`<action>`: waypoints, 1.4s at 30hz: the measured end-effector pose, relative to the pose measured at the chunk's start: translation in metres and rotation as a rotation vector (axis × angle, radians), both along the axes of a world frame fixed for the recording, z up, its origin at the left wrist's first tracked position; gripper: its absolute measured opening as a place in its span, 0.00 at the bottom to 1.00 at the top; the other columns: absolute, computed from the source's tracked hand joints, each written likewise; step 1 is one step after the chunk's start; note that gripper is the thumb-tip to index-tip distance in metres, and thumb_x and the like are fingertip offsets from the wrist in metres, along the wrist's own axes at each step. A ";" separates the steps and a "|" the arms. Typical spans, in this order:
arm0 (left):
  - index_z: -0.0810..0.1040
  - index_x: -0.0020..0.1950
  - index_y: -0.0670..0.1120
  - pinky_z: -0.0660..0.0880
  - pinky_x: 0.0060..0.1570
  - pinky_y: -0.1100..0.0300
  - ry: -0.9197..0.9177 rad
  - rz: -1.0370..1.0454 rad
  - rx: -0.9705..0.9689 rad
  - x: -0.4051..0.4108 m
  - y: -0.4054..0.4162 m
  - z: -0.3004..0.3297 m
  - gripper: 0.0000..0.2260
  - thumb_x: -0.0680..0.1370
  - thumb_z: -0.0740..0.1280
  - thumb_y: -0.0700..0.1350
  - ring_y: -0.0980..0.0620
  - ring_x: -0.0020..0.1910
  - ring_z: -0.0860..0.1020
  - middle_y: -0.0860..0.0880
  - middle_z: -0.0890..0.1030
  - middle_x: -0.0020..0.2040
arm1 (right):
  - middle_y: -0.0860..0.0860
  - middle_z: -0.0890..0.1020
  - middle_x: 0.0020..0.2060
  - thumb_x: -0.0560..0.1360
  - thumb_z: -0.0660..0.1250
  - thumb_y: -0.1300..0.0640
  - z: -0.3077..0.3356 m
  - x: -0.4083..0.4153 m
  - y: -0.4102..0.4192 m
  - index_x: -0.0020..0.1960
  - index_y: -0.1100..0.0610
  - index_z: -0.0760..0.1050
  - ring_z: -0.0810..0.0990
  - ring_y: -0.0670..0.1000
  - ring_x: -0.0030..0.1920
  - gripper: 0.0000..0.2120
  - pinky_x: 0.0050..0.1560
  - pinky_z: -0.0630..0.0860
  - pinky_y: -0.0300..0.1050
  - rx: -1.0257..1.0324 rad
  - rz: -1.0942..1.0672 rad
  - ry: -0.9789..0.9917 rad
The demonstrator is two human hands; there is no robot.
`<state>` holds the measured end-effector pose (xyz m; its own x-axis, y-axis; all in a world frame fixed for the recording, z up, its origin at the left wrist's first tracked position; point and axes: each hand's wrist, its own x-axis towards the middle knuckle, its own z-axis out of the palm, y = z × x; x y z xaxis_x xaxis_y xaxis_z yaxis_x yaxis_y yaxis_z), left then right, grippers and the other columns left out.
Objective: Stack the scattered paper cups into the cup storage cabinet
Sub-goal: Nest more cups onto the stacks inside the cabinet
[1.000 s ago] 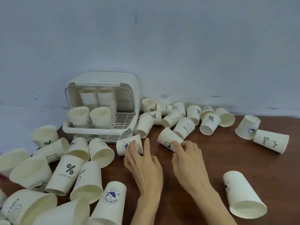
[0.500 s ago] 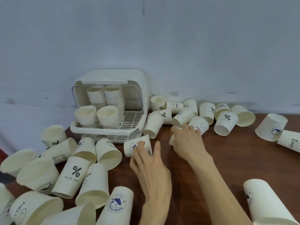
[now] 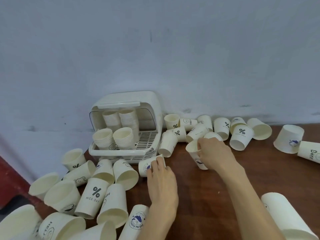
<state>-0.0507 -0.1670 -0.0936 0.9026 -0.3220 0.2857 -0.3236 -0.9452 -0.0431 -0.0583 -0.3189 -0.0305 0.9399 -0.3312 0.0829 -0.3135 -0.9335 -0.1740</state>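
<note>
While right hand [image 3: 213, 154] grips tapered paper cup [image 3: 194, 151], left hand [image 3: 161, 179] grips another.

Right hand [image 3: 213, 154]: to the right of the cup storage cabinet [image 3: 128, 125] and nearer the viewer, palm down, fingers curled round the rim of an upright paper cup [image 3: 196, 154], thumb at the mouth; bare forearm runs back toward the lower right. Left hand [image 3: 161, 184]: in front of the cabinet, palm down, fingers bent over a cup lying on its side [image 3: 147, 166] just before the cabinet's base, touching it; forearm runs straight down.
</note>
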 end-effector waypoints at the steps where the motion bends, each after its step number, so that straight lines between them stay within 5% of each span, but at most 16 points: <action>1: 0.75 0.62 0.43 0.65 0.62 0.51 0.016 0.000 0.018 0.001 0.001 0.002 0.14 0.76 0.62 0.36 0.43 0.63 0.65 0.43 0.63 0.66 | 0.54 0.76 0.52 0.77 0.59 0.55 0.000 0.000 0.000 0.58 0.54 0.72 0.76 0.56 0.52 0.11 0.43 0.69 0.47 0.000 -0.005 -0.001; 15: 0.69 0.67 0.38 0.71 0.58 0.54 0.217 -0.050 -0.002 0.008 0.022 0.036 0.20 0.76 0.63 0.31 0.45 0.63 0.69 0.40 0.58 0.70 | 0.53 0.77 0.47 0.76 0.59 0.55 0.004 0.000 -0.002 0.52 0.53 0.72 0.75 0.57 0.47 0.06 0.45 0.76 0.50 0.014 -0.031 -0.056; 21: 0.70 0.59 0.43 0.68 0.43 0.59 0.235 -0.055 -0.154 0.006 0.042 0.050 0.14 0.75 0.63 0.33 0.47 0.54 0.74 0.44 0.63 0.65 | 0.53 0.76 0.46 0.76 0.60 0.54 0.008 0.001 0.006 0.54 0.52 0.73 0.74 0.57 0.50 0.08 0.47 0.75 0.51 0.000 -0.020 -0.088; 25: 0.71 0.57 0.47 0.64 0.39 0.60 0.115 -0.059 -0.315 0.001 0.058 0.055 0.08 0.79 0.60 0.39 0.50 0.46 0.72 0.50 0.67 0.55 | 0.53 0.78 0.46 0.76 0.59 0.54 0.013 -0.002 0.010 0.52 0.52 0.73 0.74 0.57 0.48 0.07 0.45 0.75 0.50 0.013 -0.010 -0.116; 29: 0.76 0.51 0.48 0.72 0.37 0.53 -0.078 -0.106 -0.545 0.006 0.067 0.069 0.03 0.79 0.63 0.45 0.49 0.41 0.74 0.51 0.69 0.50 | 0.51 0.79 0.46 0.78 0.59 0.52 0.024 -0.006 0.014 0.51 0.49 0.71 0.73 0.54 0.44 0.04 0.33 0.65 0.42 -0.005 -0.005 -0.140; 33: 0.79 0.48 0.48 0.76 0.38 0.53 -0.159 -0.099 -0.637 0.018 0.078 0.078 0.02 0.77 0.67 0.45 0.51 0.44 0.74 0.50 0.68 0.55 | 0.50 0.80 0.42 0.78 0.60 0.51 0.029 -0.010 0.018 0.48 0.49 0.72 0.75 0.56 0.45 0.03 0.41 0.74 0.49 0.041 0.021 -0.193; 42: 0.80 0.49 0.50 0.72 0.42 0.61 -0.199 -0.022 -0.808 0.047 0.102 0.091 0.04 0.77 0.66 0.46 0.55 0.43 0.74 0.55 0.73 0.51 | 0.50 0.82 0.36 0.76 0.64 0.53 0.035 -0.013 0.035 0.44 0.48 0.73 0.76 0.58 0.40 0.02 0.40 0.71 0.49 0.034 0.099 -0.291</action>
